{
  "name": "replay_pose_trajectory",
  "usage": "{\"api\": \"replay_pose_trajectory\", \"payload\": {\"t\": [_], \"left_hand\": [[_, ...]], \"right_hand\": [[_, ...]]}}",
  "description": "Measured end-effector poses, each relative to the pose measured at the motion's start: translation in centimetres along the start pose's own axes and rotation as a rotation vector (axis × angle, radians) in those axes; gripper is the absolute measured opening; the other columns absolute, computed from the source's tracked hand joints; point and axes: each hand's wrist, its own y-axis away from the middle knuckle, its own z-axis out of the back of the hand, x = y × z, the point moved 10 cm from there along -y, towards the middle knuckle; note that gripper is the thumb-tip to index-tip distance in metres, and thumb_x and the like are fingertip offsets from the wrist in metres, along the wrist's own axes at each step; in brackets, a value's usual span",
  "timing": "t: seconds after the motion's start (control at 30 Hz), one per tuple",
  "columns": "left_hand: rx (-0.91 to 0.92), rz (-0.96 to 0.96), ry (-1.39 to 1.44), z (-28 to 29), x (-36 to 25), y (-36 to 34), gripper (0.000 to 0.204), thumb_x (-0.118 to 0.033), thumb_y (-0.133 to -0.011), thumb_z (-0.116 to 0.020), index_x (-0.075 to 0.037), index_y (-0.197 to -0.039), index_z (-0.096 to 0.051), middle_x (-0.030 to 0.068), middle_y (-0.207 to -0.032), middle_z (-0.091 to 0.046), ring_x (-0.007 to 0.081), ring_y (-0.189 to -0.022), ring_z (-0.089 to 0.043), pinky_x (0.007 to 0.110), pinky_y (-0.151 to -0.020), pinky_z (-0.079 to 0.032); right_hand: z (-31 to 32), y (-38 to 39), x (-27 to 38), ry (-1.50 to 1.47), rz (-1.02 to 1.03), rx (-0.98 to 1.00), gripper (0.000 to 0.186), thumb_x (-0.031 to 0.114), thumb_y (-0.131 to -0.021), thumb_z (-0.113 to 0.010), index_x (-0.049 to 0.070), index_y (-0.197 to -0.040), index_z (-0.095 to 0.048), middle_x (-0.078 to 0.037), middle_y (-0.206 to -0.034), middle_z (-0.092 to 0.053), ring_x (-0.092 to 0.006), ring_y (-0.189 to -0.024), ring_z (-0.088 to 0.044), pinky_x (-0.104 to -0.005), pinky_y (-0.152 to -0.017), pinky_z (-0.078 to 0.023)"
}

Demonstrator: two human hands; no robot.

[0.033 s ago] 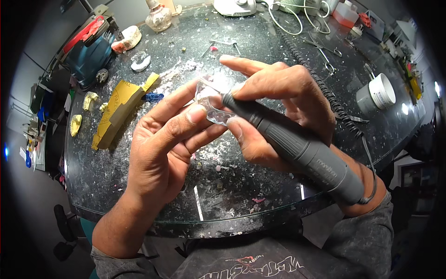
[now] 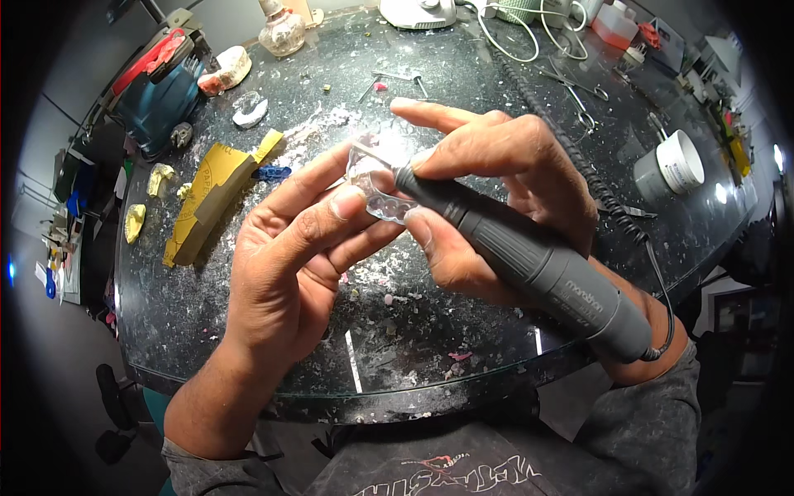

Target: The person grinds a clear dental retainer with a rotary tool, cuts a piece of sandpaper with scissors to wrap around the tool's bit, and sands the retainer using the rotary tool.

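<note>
My left hand [image 2: 289, 248] pinches a clear, arch-shaped dental aligner [image 2: 385, 207] between thumb and fingers, above the bench. Closed around a dark grey rotary handpiece [image 2: 529, 260], my right hand [image 2: 513, 157] has its index finger stretched forward and its thumb tip close by the aligner's edge. The handpiece's thin metal bur [image 2: 376, 155] lies across the aligner's far part. Strong light washes out the area there, so I cannot tell whether bur and plastic touch. A coiled black cord [image 2: 571, 157] runs down the right side of the bench.
Folded yellow-brown sandpaper [image 2: 211, 194] and yellowish lumps [image 2: 135, 223] lie at left, near a teal machine [image 2: 157, 107]. Scissors [image 2: 575, 91] and a white tub [image 2: 681, 163] are at right. A glass burner [image 2: 281, 31] stands behind. White dust and scraps dot the dark bench.
The handpiece body has turned very slightly in my right hand, and its bur shows more sharply. Both hands and the aligner stay in nearly the same place.
</note>
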Motion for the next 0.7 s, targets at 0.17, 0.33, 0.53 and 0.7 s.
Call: {"api": "replay_pose_trajectory", "payload": {"t": [0.17,0.33,0.53,0.7], "left_hand": [[0.026,0.010,0.007,-0.4,0.1,0.0,0.050,-0.006,-0.093,-0.057,0.009,-0.138,-0.040,0.0223,-0.124,-0.059,0.0281,-0.111,-0.063,0.039,-0.095,-0.055],[0.012,0.001,-0.029,0.0,0.2,0.0,0.048,-0.004,-0.094,-0.055,0.009,-0.138,-0.040,0.0221,-0.126,-0.058,0.0271,-0.112,-0.063,0.037,-0.096,-0.054],[-0.003,-0.023,-0.043,-0.2,-0.1,0.0,0.049,-0.003,-0.094,-0.055,0.008,-0.139,-0.040,0.0212,-0.125,-0.059,0.0253,-0.113,-0.062,0.036,-0.097,-0.054],[0.023,-0.067,-0.067,-0.2,-0.3,0.2,0.048,-0.002,-0.092,-0.057,0.006,-0.138,-0.043,0.0200,-0.127,-0.059,0.0231,-0.113,-0.062,0.034,-0.095,-0.054]], "right_hand": [[0.1,-0.1,0.2,-0.006,-0.062,0.031,0.039,-0.009,-0.067,-0.068,-0.001,-0.103,-0.055,-0.011,-0.094,-0.060,-0.0246,-0.093,-0.066,-0.0582,-0.101,-0.047],[0.3,0.0,-0.3,0.047,-0.163,0.014,0.040,-0.009,-0.066,-0.069,0.002,-0.103,-0.057,-0.010,-0.096,-0.064,-0.0392,-0.113,-0.062,-0.0579,-0.107,-0.035],[0.3,-0.1,0.1,0.149,-0.113,0.049,0.043,-0.001,-0.065,-0.075,0.004,-0.103,-0.057,-0.008,-0.093,-0.066,-0.0382,-0.111,-0.063,-0.0593,-0.108,-0.031],[0.3,-0.3,0.4,0.155,-0.087,0.066,0.045,0.002,-0.065,-0.076,0.005,-0.106,-0.056,-0.008,-0.093,-0.066,-0.0373,-0.111,-0.064,-0.0606,-0.109,-0.028]]}}
